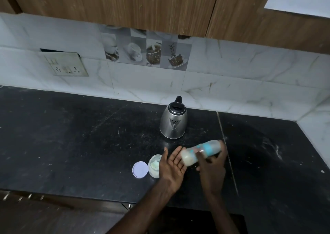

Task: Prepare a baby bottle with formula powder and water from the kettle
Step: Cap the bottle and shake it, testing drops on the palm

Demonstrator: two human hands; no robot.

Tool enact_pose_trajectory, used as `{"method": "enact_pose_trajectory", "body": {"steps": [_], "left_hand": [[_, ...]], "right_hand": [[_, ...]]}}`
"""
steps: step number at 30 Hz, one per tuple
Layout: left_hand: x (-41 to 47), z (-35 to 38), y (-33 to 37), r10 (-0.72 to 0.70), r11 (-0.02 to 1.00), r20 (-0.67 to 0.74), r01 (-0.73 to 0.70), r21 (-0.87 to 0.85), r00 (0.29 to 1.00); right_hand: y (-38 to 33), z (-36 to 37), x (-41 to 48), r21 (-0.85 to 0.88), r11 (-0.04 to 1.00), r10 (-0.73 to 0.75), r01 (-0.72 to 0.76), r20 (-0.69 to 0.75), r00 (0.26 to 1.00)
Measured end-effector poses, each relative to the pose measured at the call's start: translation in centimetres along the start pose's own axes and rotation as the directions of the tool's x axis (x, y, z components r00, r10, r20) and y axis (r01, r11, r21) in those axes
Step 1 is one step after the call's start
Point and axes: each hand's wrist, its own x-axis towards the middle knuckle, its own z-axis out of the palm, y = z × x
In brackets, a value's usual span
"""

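Note:
My right hand (212,164) grips a clear baby bottle (200,153) with blue markings, tilted almost on its side above the counter. Its milky lower end points left and is blurred. My left hand (172,164) is held flat with straight fingers, palm up, right beside that end of the bottle. A steel kettle (173,124) with a black lid stands behind the hands. An uncovered jar of formula powder (155,165) sits just left of my left hand, with its lilac lid (140,169) lying beside it.
The black stone counter (71,135) runs left and right, with a seam at the right of the kettle. A socket plate (66,66) sits on the tiled wall at the left. Wooden cupboards (142,5) hang overhead.

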Motion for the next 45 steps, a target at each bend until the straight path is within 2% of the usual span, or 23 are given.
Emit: {"method": "enact_pose_trajectory", "body": {"steps": [2, 3, 6, 7, 11, 12, 15, 16, 17, 20, 21, 22, 25, 26, 29, 32, 33, 36, 37, 40, 41, 43, 45], "left_hand": [[-0.1, -0.3, 0.0, -0.005, 0.999, -0.004, 0.006, 0.047, 1.000], [-0.2, -0.5, 0.1, -0.008, 0.999, -0.006, 0.008, 0.045, 1.000], [-0.4, -0.7, 0.2, -0.012, 0.999, -0.002, 0.012, 0.035, 1.000], [-0.5, -0.7, 0.2, -0.015, 0.999, 0.001, 0.014, 0.040, 1.000], [-0.5, -0.9, 0.4, -0.014, 0.998, -0.008, 0.015, 0.059, 1.000], [-0.5, -0.9, 0.4, -0.014, 0.999, -0.015, 0.015, 0.052, 1.000], [-0.6, -0.9, 0.1, -0.022, 1.000, -0.015, 0.022, -0.005, 1.000], [-0.5, -0.9, 0.1, -0.024, 1.000, -0.007, 0.024, -0.013, 1.000], [-0.4, -0.9, 0.0, -0.021, 1.000, 0.003, 0.021, -0.006, 1.000], [-0.6, -1.0, 0.2, -0.015, 0.999, 0.008, 0.014, 0.030, 1.000], [-0.6, -1.0, 0.2, -0.014, 1.000, 0.006, 0.014, 0.024, 1.000], [-0.7, -1.0, 0.1, -0.014, 1.000, 0.000, 0.014, 0.011, 1.000], [-0.7, -0.9, -0.3, -0.027, 0.999, 0.013, 0.027, -0.044, 1.000], [-0.7, -0.8, -0.3, -0.026, 0.999, 0.019, 0.026, -0.046, 0.999], [-0.9, -0.6, -0.1, -0.017, 1.000, 0.017, 0.018, -0.012, 1.000], [-1.1, -0.6, -0.2, -0.026, 0.997, 0.012, 0.027, -0.073, 1.000], [-1.1, -0.6, -0.1, -0.022, 0.998, 0.015, 0.023, -0.064, 1.000], [-1.0, -0.6, 0.1, -0.009, 1.000, 0.008, 0.009, -0.005, 1.000], [-1.0, -0.6, 0.1, -0.008, 1.000, 0.003, 0.008, -0.005, 1.000], [-0.7, -0.9, 0.1, -0.017, 0.999, -0.005, 0.017, -0.029, 1.000], [-0.7, -0.9, 0.0, -0.016, 1.000, -0.003, 0.015, -0.027, 1.000], [-0.5, -0.8, 0.1, -0.007, 1.000, 0.002, 0.007, -0.016, 1.000], [-0.4, -0.6, 0.1, -0.009, 1.000, 0.003, 0.010, -0.015, 1.000]], "right_hand": [[-0.5, -0.6, 0.9, 0.103, 0.994, 0.043, -0.029, -0.136, 0.990], [-0.6, -0.8, 1.1, 0.097, 0.995, 0.037, -0.026, -0.108, 0.994], [-0.9, -1.8, 1.1, -0.061, 0.997, -0.031, 0.039, 0.130, 0.991], [-1.0, -2.3, 1.4, -0.075, 0.996, -0.044, 0.053, 0.118, 0.992], [-1.0, -2.8, 2.2, 0.076, 0.996, 0.052, -0.035, -0.230, 0.972], [-0.8, -2.2, 1.5, 0.047, 0.998, 0.055, -0.046, -0.208, 0.977], [0.4, -0.9, -0.7, -0.106, 0.994, 0.023, -0.009, 0.128, 0.992], [0.4, -0.9, -1.1, -0.103, 0.995, 0.004, 0.014, 0.168, 0.986], [0.4, -1.0, -0.9, -0.083, 0.996, -0.004, 0.015, 0.133, 0.991], [-0.2, -1.2, -0.1, 0.061, 0.996, 0.076, -0.067, -0.170, 0.983], [-0.3, -1.1, -0.2, 0.070, 0.996, 0.071, -0.058, -0.195, 0.978], [-0.3, -0.9, -0.6, 0.030, 0.998, 0.052, -0.048, -0.149, 0.987], [0.0, -1.0, -1.7, -0.131, 0.991, -0.001, 0.020, 0.143, 0.990], [0.1, -1.1, -1.6, -0.139, 0.990, -0.011, 0.031, 0.143, 0.990], [-0.4, -0.6, -1.4, -0.100, 0.994, 0.042, -0.042, -0.009, 0.999], [-0.7, 0.1, -2.1, -0.125, 0.992, 0.013, 0.000, 0.104, 0.994], [-0.9, 0.1, -2.0, -0.116, 0.993, -0.002, 0.013, 0.087, 0.996], [-1.4, -0.3, -0.7, 0.013, 0.999, 0.040, -0.039, -0.131, 0.991], [-1.6, -0.4, -0.7, 0.021, 0.999, 0.044, -0.042, -0.134, 0.990], [-1.2, -0.7, -1.2, -0.072, 0.997, -0.011, 0.017, 0.088, 0.996], [-1.2, -1.0, -1.1, -0.052, 0.998, -0.029, 0.034, 0.091, 0.995], [-1.3, -1.5, -0.6, 0.083, 0.996, -0.018, 0.021, -0.044, 0.999], [-1.2, -1.6, -0.6, 0.089, 0.996, -0.004, 0.013, -0.098, 0.995]]}}
